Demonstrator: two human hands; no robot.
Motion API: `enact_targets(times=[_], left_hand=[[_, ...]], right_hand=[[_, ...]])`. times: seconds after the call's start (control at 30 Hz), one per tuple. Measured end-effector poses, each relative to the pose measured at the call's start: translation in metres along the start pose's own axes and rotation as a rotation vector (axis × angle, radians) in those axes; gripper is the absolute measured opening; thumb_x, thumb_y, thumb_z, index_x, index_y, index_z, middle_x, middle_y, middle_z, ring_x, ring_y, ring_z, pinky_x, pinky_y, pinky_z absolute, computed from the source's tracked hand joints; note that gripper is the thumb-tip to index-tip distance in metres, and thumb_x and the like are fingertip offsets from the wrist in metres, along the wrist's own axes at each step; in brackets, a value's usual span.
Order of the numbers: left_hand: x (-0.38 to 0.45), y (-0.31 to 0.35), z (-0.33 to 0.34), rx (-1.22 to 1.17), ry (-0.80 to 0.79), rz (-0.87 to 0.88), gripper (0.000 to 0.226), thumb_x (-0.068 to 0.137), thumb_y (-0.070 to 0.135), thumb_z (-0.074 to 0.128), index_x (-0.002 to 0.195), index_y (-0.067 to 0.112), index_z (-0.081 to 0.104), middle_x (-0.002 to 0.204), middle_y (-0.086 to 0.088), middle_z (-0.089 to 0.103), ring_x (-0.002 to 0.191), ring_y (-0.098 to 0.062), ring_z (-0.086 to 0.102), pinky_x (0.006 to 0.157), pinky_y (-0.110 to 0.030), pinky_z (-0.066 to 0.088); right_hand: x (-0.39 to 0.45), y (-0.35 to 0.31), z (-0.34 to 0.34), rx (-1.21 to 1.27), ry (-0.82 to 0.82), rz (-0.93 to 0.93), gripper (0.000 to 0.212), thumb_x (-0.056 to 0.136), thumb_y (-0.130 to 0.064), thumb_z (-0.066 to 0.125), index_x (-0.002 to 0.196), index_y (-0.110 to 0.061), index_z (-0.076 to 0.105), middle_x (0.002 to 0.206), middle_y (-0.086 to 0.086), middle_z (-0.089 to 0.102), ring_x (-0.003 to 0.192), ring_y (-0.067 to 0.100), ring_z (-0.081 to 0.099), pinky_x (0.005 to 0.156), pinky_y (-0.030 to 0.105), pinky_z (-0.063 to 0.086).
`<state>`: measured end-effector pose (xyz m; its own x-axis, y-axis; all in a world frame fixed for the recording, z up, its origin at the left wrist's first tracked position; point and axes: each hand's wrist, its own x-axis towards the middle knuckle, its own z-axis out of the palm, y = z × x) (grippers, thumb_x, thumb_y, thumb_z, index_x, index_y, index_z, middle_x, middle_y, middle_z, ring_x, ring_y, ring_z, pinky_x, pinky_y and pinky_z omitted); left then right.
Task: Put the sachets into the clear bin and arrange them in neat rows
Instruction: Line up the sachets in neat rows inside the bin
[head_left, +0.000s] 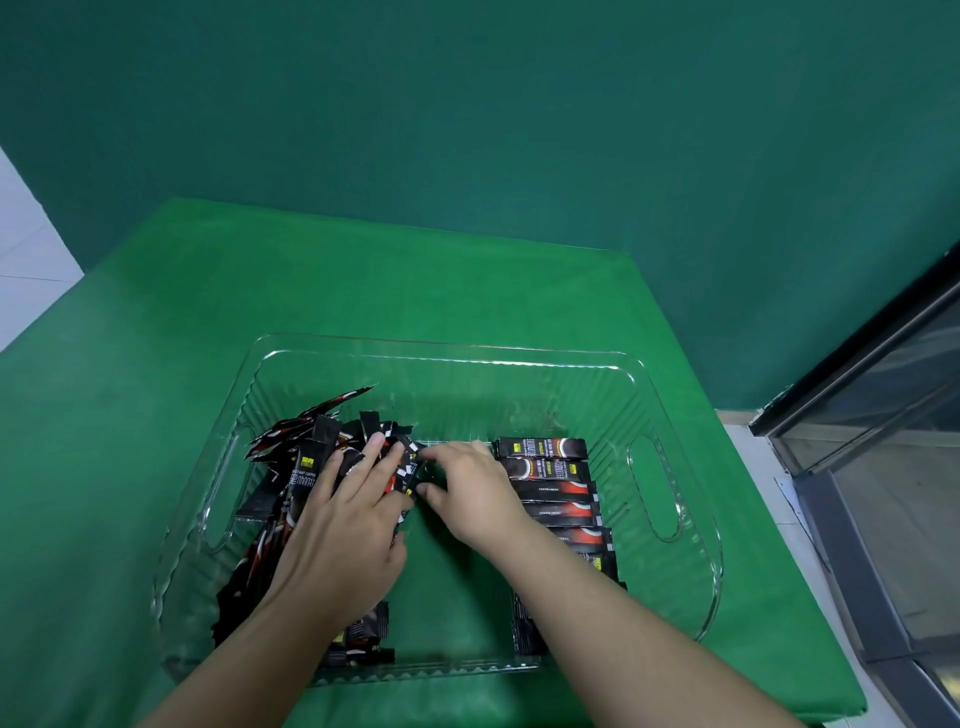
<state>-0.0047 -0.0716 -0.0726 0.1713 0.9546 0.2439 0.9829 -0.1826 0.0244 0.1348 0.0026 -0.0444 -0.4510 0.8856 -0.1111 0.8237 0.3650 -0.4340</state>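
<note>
A clear ribbed bin (675, 519) stands on a green-covered table. Inside it, a loose heap of black-and-red sachets (291, 467) fills the left side. A neat row of sachets (550, 483) lies flat along the right side. My left hand (343, 525) rests on the heap with its fingers spread and straight. My right hand (467, 493) reaches across the bin's middle and pinches a sachet (405, 470) at the edge of the heap, between thumb and fingers. My right forearm hides the near part of the row.
The green cloth table (260, 291) stretches beyond the bin to a dark green wall. A dark-framed glass door (883, 415) stands at the right. White floor (26, 249) shows at the far left.
</note>
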Motion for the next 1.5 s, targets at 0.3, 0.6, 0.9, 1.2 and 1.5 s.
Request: enact_targets(times=[0.3,0.6,0.9,1.2,1.5], left_hand=[[-0.001,0.001,0.002,0.019,0.018,-0.024,0.024,0.060,0.028,0.057,0.081,0.026,0.069,0.135,-0.011,0.056,0.132,-0.024,0.044,0.111,-0.040,0.013],[0.001,0.002,-0.001,0.010,-0.008,-0.044,0.026,0.059,0.026,0.057,0.082,0.023,0.068,0.129,-0.014,0.060,0.121,-0.029,0.056,0.107,-0.043,0.022],[0.002,0.002,0.001,0.003,-0.016,-0.050,0.023,0.061,0.027,0.057,0.082,0.023,0.066,0.128,-0.011,0.061,0.122,-0.027,0.056,0.108,-0.043,0.021],[0.001,0.002,-0.001,0.024,-0.030,-0.044,0.023,0.061,0.028,0.065,0.084,0.025,0.066,0.128,-0.010,0.061,0.124,-0.028,0.054,0.108,-0.043,0.021],[0.001,0.002,-0.002,0.018,-0.027,-0.046,0.028,0.057,0.028,0.071,0.085,0.026,0.068,0.127,-0.009,0.062,0.122,-0.027,0.055,0.108,-0.043,0.020]], right_hand=[[0.005,-0.013,0.005,-0.193,-0.067,0.070,0.025,0.090,-0.020,0.060,0.110,-0.006,0.056,0.116,0.012,0.054,0.113,0.030,0.043,0.090,0.037,0.039],[0.003,-0.017,0.006,-0.130,-0.014,0.040,0.019,0.085,0.004,0.048,0.100,-0.003,0.059,0.108,0.014,0.059,0.106,0.029,0.048,0.089,0.031,0.038],[-0.006,-0.002,-0.022,0.309,0.242,0.156,0.008,0.096,-0.018,0.050,0.088,-0.017,0.049,0.080,-0.002,0.057,0.077,0.019,0.056,0.067,0.030,0.043],[-0.017,-0.004,-0.023,0.323,0.287,0.031,0.010,0.095,-0.025,0.054,0.100,-0.018,0.050,0.092,-0.003,0.061,0.084,0.018,0.058,0.074,0.034,0.046],[-0.015,-0.008,-0.010,0.468,0.150,0.168,0.014,0.092,-0.024,0.060,0.100,-0.017,0.051,0.089,-0.001,0.058,0.082,0.015,0.052,0.066,0.024,0.039]])
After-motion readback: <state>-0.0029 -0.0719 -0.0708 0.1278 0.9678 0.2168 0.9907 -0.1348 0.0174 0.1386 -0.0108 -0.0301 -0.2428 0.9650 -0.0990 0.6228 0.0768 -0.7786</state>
